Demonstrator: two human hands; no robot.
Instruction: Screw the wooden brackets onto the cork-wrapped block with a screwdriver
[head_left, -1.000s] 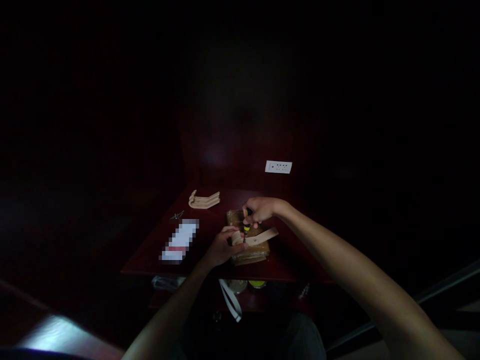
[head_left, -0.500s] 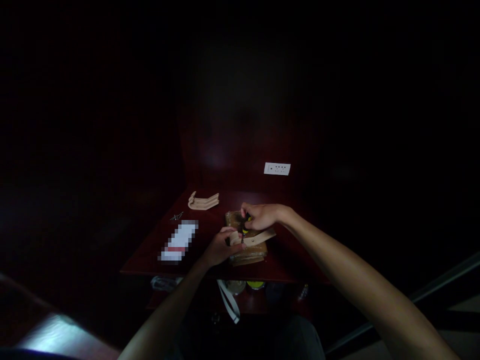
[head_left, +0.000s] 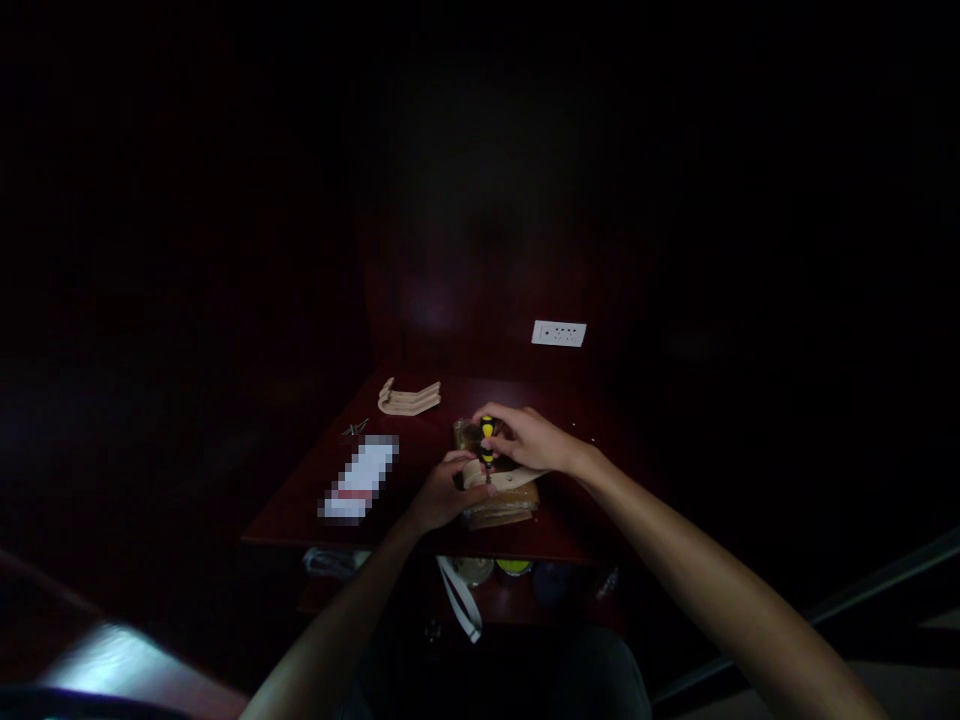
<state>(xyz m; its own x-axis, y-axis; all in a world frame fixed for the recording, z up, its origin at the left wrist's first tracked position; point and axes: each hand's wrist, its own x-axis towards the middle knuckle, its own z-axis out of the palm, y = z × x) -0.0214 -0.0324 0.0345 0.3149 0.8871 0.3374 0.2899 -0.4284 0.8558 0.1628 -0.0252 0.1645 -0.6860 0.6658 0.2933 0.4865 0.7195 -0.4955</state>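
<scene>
Your left hand [head_left: 439, 497] is nearly closed, thumb and fingers pinching the curved end of a wood-coloured hook [head_left: 520, 479] over a wrapped brown block [head_left: 516, 498]. Your right hand [head_left: 531, 440] curls around a yellow-and-black screwdriver [head_left: 487, 427], upright, tip down at the hook. On the table [head_left: 292, 515], from the left, lie thin metal pieces [head_left: 355, 428], a blurred white item [head_left: 361, 478] and similar hooks [head_left: 410, 401]; farther right, a socket panel [head_left: 559, 333] is on the wall.

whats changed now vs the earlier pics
The right hand's wrist has shifted right and nearer the person, and its fingers have turned, so more of the screwdriver's handle shows. Neither hand has visibly picked up or released anything. The left hand stays on the curved wooden piece; the screws lie as before.
</scene>
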